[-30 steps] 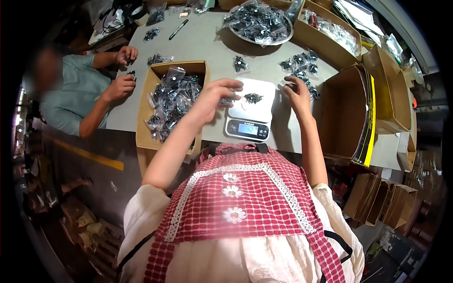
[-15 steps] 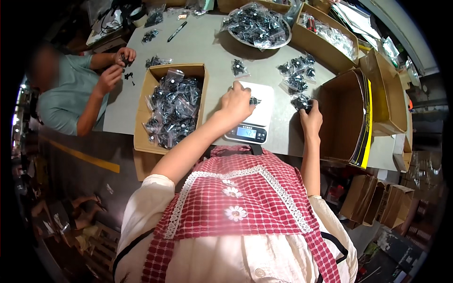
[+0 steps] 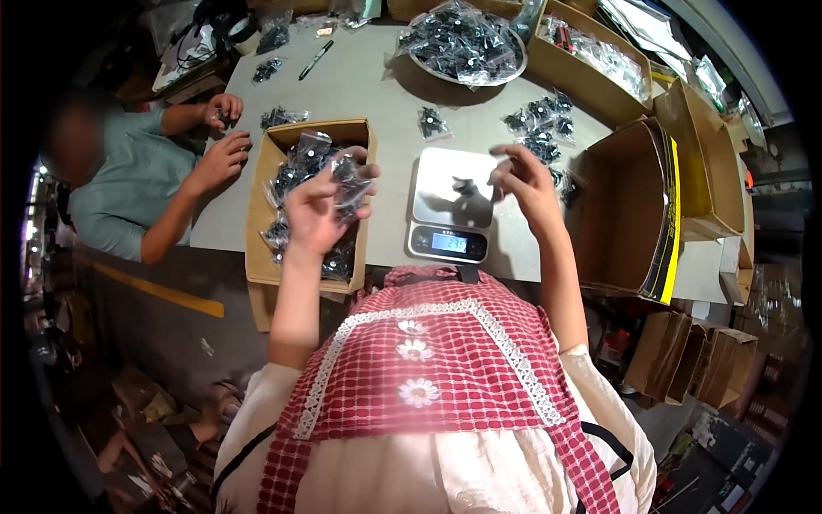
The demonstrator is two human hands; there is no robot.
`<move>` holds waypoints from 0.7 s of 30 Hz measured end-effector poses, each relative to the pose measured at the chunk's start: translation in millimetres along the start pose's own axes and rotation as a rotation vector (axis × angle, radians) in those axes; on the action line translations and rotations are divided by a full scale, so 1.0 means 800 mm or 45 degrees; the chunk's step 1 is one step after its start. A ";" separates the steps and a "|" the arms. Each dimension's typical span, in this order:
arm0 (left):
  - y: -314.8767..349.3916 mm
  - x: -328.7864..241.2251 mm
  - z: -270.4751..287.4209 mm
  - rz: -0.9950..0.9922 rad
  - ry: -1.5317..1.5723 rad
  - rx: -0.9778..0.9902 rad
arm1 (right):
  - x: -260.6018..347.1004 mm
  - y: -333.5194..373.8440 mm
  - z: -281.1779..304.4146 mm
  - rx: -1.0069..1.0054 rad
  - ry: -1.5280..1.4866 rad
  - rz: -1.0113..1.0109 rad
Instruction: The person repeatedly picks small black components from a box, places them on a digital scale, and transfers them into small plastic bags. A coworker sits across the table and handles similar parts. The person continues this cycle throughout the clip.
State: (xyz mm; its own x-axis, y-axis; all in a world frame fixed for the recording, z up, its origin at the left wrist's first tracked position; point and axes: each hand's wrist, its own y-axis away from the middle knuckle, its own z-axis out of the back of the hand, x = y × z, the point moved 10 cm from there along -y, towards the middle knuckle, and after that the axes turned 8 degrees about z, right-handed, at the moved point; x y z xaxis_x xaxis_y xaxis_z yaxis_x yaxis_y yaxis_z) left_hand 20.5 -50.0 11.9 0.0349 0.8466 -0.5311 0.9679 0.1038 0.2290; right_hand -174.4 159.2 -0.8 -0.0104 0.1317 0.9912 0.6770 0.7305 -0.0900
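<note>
You have one digital scale point(image 3: 428, 176) at the centre of the frame, with one small cluster of black parts point(image 3: 465, 186) on its plate. Your left hand point(image 3: 321, 206), left of centre, is raised over one open carton point(image 3: 258, 244) of zip bags too overlapped to count; its palm faces up, fingers curled, the grip pinching one clear bag of black parts point(image 3: 350, 186). Your right hand point(image 3: 527, 184) reaches in from the lower right, its grip spread, fingertips at the plate's right edge; you cannot tell whether they touch the cluster. On the bench point(image 3: 342, 86), one single bag point(image 3: 433, 123) lies above the scale, one heaped bowl point(image 3: 519, 72) stands at upper centre, and one pen point(image 3: 316, 61) lies at upper left.
</note>
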 end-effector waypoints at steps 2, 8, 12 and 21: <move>0.024 -0.025 0.011 -0.155 -0.170 -0.142 | -0.038 -0.045 0.016 -0.077 0.295 -0.045; 0.094 -0.089 0.044 -0.681 -1.034 -0.852 | -0.098 -0.169 -0.045 0.095 1.567 0.189; 0.092 -0.083 0.023 -0.718 -1.145 -0.870 | -0.136 -0.207 -0.053 0.164 1.653 0.339; -0.037 0.046 -0.059 -0.719 -2.635 -0.460 | -0.100 -0.104 0.053 -0.175 -0.091 -0.139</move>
State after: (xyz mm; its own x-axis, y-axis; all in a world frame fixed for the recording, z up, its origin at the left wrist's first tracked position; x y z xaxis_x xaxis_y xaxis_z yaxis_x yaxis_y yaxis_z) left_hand -18.8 2.3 24.0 0.2266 -0.8850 -0.4068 0.9023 0.3480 -0.2544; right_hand -261.1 115.9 -76.7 -0.1387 0.1074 0.9845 0.7630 0.6453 0.0371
